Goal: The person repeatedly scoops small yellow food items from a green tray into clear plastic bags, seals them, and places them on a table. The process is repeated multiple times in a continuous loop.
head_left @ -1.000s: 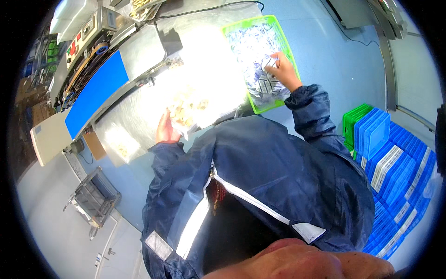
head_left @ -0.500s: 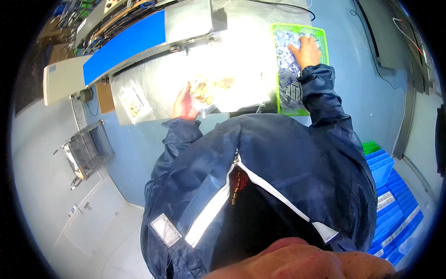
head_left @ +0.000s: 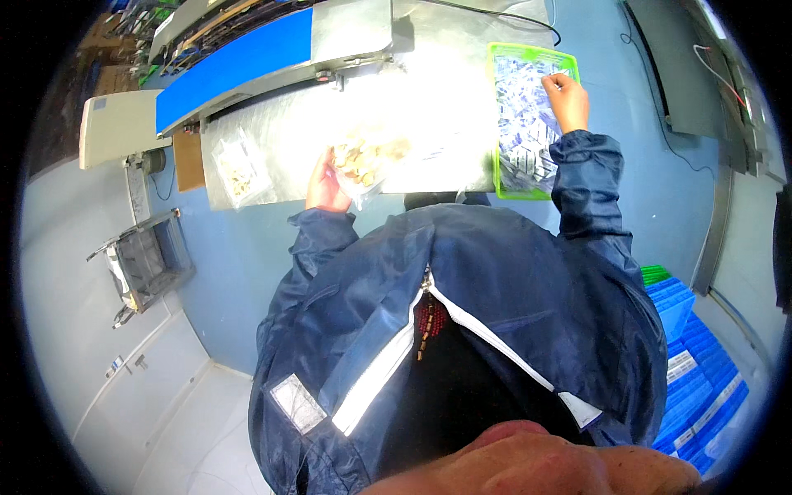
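Glare at upper centre washes out part of the silvery metal table point(head_left: 285, 128), the clear plastic bag of pale pieces point(head_left: 360, 162) partly hides the bare left hand point(head_left: 327, 190), and anything the bare right hand point(head_left: 569, 104) pinches, upper right, is too small to tell.

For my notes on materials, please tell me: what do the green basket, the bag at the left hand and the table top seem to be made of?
Green basket: probably moulded plastic, judging by its bright, even colour.
Bag: likely thin, glossy plastic film, because pale pieces show through it.
Table top: perhaps smooth metal, grey with strong glare; not certain.
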`<state>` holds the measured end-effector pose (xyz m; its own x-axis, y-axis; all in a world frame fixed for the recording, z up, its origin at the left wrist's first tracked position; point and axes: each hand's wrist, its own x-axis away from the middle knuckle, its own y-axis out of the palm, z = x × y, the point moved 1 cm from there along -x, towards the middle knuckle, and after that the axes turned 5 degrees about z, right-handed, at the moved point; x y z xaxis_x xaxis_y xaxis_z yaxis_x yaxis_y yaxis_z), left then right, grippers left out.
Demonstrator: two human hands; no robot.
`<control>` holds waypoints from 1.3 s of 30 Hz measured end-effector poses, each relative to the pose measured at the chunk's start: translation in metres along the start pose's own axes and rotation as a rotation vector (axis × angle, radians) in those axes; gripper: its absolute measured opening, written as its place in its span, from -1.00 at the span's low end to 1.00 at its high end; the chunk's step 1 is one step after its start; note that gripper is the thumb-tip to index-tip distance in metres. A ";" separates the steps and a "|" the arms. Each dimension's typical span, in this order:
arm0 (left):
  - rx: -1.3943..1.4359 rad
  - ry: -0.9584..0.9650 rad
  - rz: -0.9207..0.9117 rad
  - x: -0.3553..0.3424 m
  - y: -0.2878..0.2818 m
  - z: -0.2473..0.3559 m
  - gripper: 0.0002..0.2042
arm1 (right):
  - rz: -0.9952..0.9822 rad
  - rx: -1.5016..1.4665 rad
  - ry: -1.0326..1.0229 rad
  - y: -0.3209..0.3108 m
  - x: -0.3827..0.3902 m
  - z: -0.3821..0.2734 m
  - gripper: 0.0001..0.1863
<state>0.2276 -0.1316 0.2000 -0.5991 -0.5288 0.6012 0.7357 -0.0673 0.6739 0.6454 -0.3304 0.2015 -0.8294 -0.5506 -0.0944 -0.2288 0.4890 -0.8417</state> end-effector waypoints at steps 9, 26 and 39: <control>0.083 -0.044 -0.281 0.017 0.002 -0.006 -0.49 | -0.565 -0.536 -0.558 -0.063 0.067 -0.175 -0.83; 0.330 0.077 -0.388 0.033 -0.044 -0.006 -0.43 | -0.429 -0.270 -1.021 -0.081 0.114 -0.280 -0.79; 0.322 0.103 -0.351 0.033 -0.051 -0.001 -0.49 | -0.367 -0.005 -0.842 -0.045 0.109 -0.280 -0.63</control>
<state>0.1709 -0.1464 0.1851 -0.7473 -0.6031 0.2789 0.3496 0.0001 0.9369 0.4226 -0.2236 0.3780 -0.0589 -0.9820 -0.1793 -0.4085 0.1876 -0.8933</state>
